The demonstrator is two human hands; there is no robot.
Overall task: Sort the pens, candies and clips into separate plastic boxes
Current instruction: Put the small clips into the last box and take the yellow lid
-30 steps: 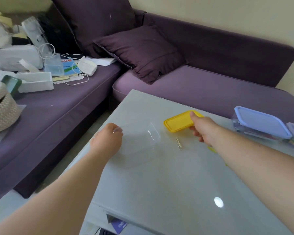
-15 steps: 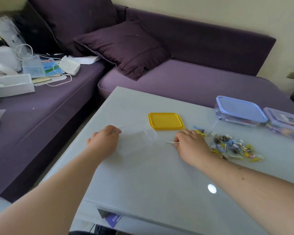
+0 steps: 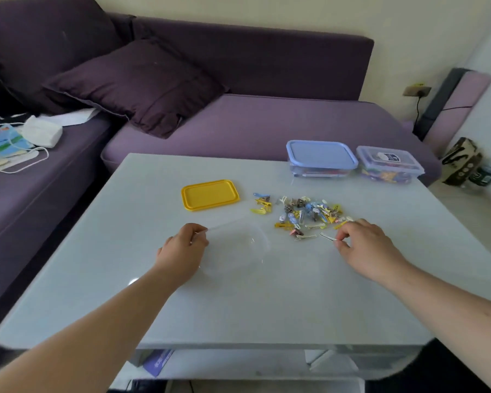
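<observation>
A clear open plastic box (image 3: pixel 238 246) stands mid-table, and my left hand (image 3: pixel 183 249) grips its left rim. My right hand (image 3: pixel 363 245) pinches a pale hair clip (image 3: pixel 328 237) just right of the box. Behind it lies a heap of several coloured clips (image 3: pixel 306 214). The box's yellow lid (image 3: pixel 209 194) lies flat further back. Two closed boxes stand at the far right: one with a blue lid (image 3: pixel 321 157) and one with a lilac lid (image 3: pixel 389 165) holding colourful items.
The pale glass table (image 3: pixel 238 307) sits against a purple corner sofa (image 3: pixel 267 123) with dark cushions. Papers, cables and a white pouch (image 3: pixel 41 131) clutter the sofa's left seat. Bags stand on the floor at the right.
My right hand left the yellow lid, picked up a single clip near the box and moved right with it to the heap. My view has swung right. The left hand stays on the box.
</observation>
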